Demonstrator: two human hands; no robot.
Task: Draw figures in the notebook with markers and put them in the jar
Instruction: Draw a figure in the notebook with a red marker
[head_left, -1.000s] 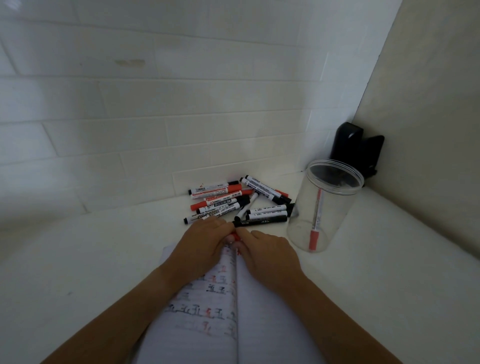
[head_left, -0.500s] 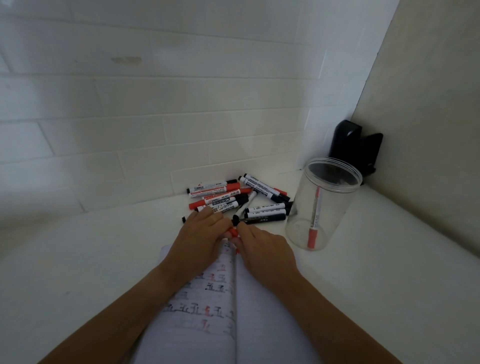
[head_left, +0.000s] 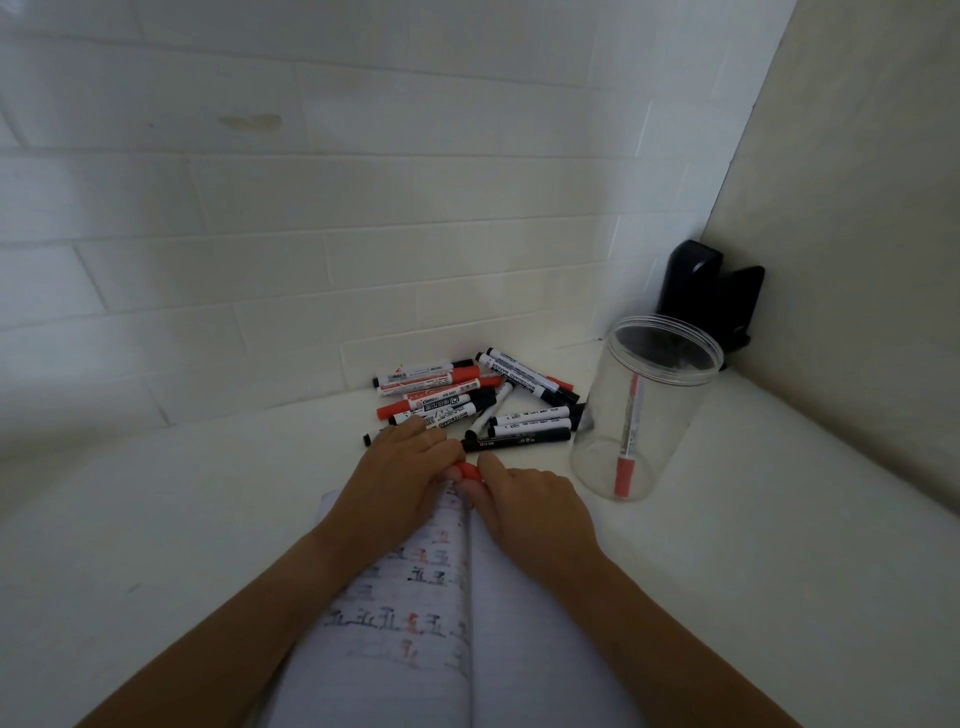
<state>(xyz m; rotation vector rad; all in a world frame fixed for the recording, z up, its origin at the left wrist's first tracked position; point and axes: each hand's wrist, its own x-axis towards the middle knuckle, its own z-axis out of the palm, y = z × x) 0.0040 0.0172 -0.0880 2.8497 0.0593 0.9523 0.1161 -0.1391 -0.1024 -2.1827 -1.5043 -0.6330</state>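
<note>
Between both hands, red marker.

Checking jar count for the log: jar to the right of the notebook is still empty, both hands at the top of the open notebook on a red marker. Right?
Not quite. The head view shows the jar already holds one red marker, standing inside it. The rest holds: left hand and right hand meet on a red marker piece at the top of the notebook.

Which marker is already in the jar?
The red-capped marker standing cap-down inside the clear jar; the others lie piled on the counter.
</note>
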